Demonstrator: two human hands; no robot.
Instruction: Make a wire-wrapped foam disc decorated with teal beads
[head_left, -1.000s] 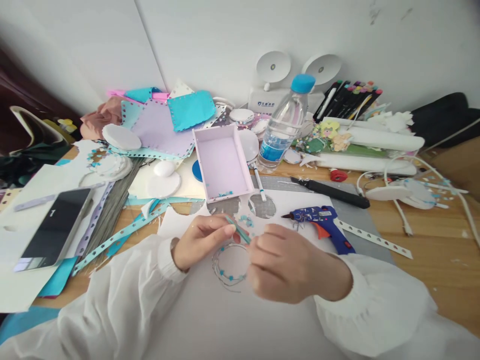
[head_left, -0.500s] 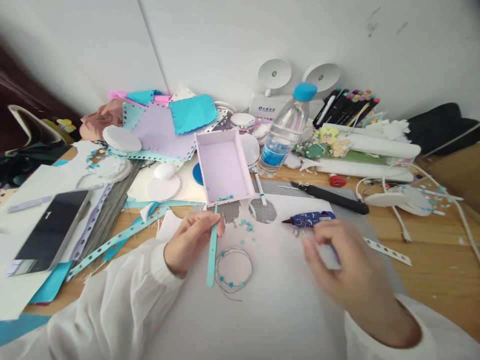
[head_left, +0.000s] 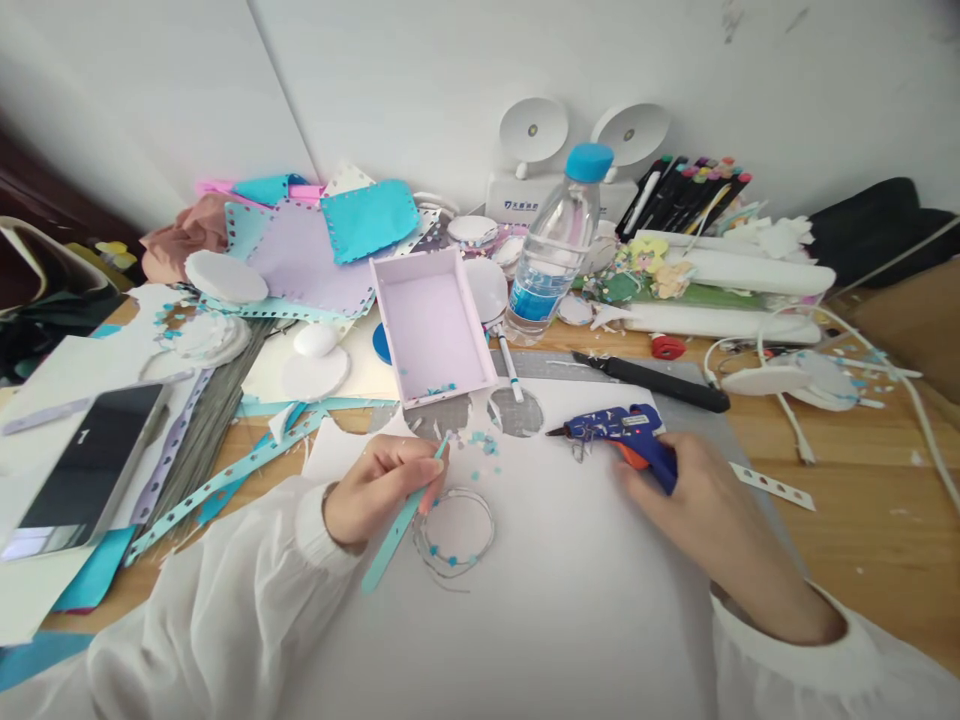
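Note:
My left hand [head_left: 386,490] pinches a pair of slim turquoise tweezers [head_left: 394,545], its narrow tip pointing up toward the box. Just right of that hand, a coiled wire ring [head_left: 491,530] with small blue star pieces lies on white paper. More tiny blue pieces [head_left: 484,442] are scattered above the ring. On the right, a blue glue gun [head_left: 619,425] with an orange trigger lies with its nozzle to the left. My right hand [head_left: 694,505] is closed around its handle, thumb on the near side; some fingers are hidden.
A lilac open box [head_left: 431,325] with blue bits inside stands behind my left hand. A water bottle [head_left: 555,250], a marker [head_left: 511,368] and a black craft knife [head_left: 652,382] lie or stand farther back. At left are a phone [head_left: 94,465] and felt sheets [head_left: 300,255].
My right hand has come down onto the glue gun's handle and closed around it. In my left hand the tweezers have tilted, their wide end swinging left. The view has shifted slightly.

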